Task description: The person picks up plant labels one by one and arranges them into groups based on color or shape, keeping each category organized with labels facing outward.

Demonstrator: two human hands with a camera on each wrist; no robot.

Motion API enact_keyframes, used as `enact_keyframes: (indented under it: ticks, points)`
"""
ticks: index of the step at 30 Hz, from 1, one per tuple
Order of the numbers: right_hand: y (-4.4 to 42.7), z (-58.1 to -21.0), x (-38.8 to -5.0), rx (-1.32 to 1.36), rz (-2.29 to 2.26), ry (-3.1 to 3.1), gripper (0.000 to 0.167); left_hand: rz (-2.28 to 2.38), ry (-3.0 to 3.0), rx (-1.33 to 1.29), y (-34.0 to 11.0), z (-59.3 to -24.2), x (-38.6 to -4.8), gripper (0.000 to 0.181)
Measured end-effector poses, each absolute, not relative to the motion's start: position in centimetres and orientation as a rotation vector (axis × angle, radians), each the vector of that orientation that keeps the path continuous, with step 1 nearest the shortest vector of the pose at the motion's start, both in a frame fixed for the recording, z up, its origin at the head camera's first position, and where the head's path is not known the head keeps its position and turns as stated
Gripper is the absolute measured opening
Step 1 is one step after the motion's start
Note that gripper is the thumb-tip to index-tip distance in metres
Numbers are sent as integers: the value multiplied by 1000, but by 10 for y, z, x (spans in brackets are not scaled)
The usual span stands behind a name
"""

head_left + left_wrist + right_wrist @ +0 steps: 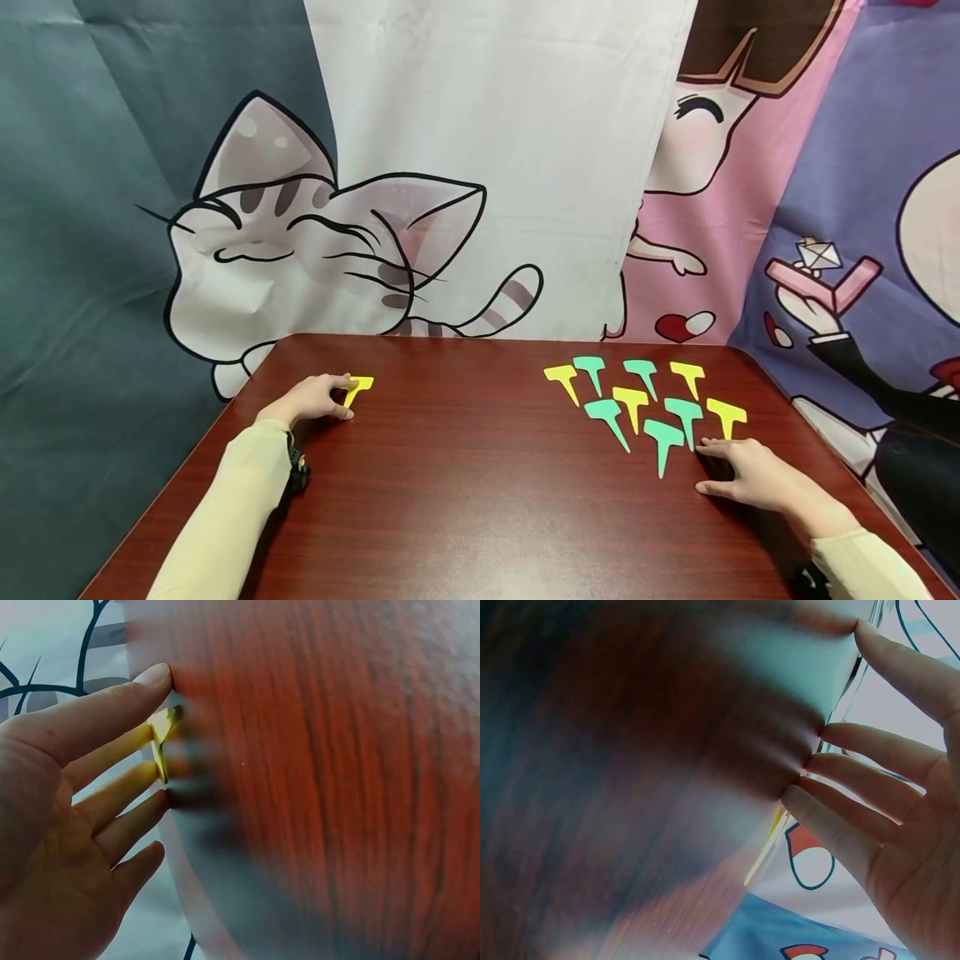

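Note:
At the far left of the dark wood table [450,492], my left hand [315,398] reaches a yellow T-shaped plant label [362,384]. The left wrist view shows the fingertips touching this label [162,744] while the thumb rests apart from it, fingers nearly straight. On the right side, my right hand [750,477] rests its fingertips and thumb on the table, holding nothing. Just beyond it lies a yellow plant label [726,413], its stem tip partly hidden by the hand. A teal plant label [685,410] lies beside the fingertips, and another teal label [663,435] is to their left.
Several more yellow and teal labels lie loosely grouped at the right rear, among them a yellow one [631,400] and a teal one [606,413]. A cartoon-printed cloth [495,125] hangs behind the table's back edge.

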State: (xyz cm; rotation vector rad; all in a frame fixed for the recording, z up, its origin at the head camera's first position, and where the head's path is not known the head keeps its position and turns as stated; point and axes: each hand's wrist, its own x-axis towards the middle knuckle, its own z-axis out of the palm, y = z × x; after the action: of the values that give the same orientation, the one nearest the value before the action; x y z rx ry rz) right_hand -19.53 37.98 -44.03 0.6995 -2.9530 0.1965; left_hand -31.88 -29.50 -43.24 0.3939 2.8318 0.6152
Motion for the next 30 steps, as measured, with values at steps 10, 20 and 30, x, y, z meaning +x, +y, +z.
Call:
enact_keyframes:
  ticks: [10, 20, 30]
  points:
    - [380, -441, -196, 709, 192, -2954, 60, 618, 2822, 398, -295, -433, -318, 71]
    - [374, -438, -198, 677, 194, -2894, 52, 634, 2823, 395, -294, -431, -315, 71]
    - [359, -435, -207, 535, 228, -2936, 49, 640, 2828, 399, -294, -431, -314, 71]
